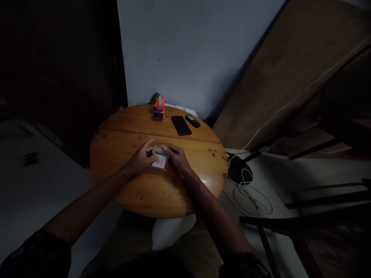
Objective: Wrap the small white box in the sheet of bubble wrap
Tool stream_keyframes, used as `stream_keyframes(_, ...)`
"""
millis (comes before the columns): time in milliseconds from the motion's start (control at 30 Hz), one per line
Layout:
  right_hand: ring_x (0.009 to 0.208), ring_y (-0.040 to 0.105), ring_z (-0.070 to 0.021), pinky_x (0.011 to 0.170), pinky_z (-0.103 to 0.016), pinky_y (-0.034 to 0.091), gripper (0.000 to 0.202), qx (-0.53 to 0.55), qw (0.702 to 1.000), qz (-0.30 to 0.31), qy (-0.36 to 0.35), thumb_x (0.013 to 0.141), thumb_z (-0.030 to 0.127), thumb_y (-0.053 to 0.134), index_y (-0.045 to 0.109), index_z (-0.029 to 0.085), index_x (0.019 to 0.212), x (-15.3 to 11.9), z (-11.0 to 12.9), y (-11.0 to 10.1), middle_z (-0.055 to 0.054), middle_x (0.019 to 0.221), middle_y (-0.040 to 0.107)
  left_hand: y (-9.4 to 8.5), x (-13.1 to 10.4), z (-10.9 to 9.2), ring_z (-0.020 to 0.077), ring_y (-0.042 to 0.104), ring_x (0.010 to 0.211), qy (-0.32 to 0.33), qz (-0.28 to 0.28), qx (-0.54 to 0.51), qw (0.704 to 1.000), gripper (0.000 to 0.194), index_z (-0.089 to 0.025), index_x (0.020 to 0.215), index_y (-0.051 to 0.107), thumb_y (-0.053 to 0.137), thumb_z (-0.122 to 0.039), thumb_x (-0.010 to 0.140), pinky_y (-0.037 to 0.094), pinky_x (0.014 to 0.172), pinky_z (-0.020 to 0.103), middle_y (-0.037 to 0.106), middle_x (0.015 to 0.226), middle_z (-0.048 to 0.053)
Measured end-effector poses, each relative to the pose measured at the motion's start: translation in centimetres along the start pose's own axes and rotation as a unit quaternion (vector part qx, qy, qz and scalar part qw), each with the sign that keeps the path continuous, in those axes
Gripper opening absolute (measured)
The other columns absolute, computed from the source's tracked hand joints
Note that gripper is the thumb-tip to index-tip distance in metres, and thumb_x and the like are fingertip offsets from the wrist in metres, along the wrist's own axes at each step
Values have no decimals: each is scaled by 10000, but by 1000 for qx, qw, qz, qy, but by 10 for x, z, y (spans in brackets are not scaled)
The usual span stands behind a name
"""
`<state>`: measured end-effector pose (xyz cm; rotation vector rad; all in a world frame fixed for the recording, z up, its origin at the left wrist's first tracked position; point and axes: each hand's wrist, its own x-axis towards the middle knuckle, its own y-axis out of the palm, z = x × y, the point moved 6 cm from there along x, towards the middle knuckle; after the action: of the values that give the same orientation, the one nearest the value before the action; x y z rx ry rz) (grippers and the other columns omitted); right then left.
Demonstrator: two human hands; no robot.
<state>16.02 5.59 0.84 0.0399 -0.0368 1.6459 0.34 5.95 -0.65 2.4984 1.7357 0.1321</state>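
A small clear plastic packet (160, 161) with a white, red-printed piece inside lies between my hands over the round wooden table (145, 197). My left hand (142, 157) grips its left side, thumb on the packet's face and index finger stretched forward. At the packet's upper right edge, my right hand (177, 157) pinches the clear film between thumb and fingers. The film's upper end is partly covered by the right fingers.
Toward the wall stands an orange tape dispenser (159, 108). A dark smartphone (181, 125) and a small black keypad phone (193, 121) lie to its right. Coiled pale cable (252, 197) rests on the floor, near dark wooden furniture (304, 216).
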Motion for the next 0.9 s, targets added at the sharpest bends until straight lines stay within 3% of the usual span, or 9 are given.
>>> stream_keyframes(167,595,475,-105,587,-243,409,338,15,1000,-19,-1,638,482,779,617,192,705,13,6,0,41,637,562,1,0,-2,149,627,824,15,3,34,999,955,-127,1528,321,724,-308,682,486,750,267,686,968,18)
stream_keyframes(333,649,530,-136,623,-265,444,234,-50,997,-22,-50,705,420,697,623,200,734,9,17,4,14,690,604,-2,1,-5,165,631,865,31,-21,90,995,856,-120,1503,389,691,-337,732,492,801,300,691,1049,54)
stream_keyframes(467,733,622,-175,706,-297,483,137,-179,977,-17,-112,809,301,602,693,199,821,-7,25,8,-26,795,697,-4,2,-7,191,636,964,49,-37,126,990,803,-103,1486,414,662,-355,765,482,905,332,701,1115,90)
stream_keyframes(567,853,673,-194,800,-322,484,209,-297,938,-1,-181,893,228,537,741,217,938,-20,31,13,-42,923,750,-6,3,-7,193,643,972,63,-43,147,986,762,-99,1468,441,651,-349,779,470,949,341,720,1059,80)
stream_keyframes(700,1049,667,-205,926,-365,425,262,-446,854,24,-267,983,215,510,766,237,1033,-36,35,21,-76,1119,755,-9,4,-6,189,644,960,60,-47,131,988,709,-121,1416,500,669,-361,771,483,921,333,726,1040,66)
stream_keyframes(900,1338,525,-284,1086,-474,319,323,-572,752,42,-326,1000,338,552,669,215,1275,-59,28,24,-116,1351,672,-11,4,-2,201,663,973,13,-41,62,997,702,-122,1347,554,714,-394,720,522,852,322,705,1148,100)
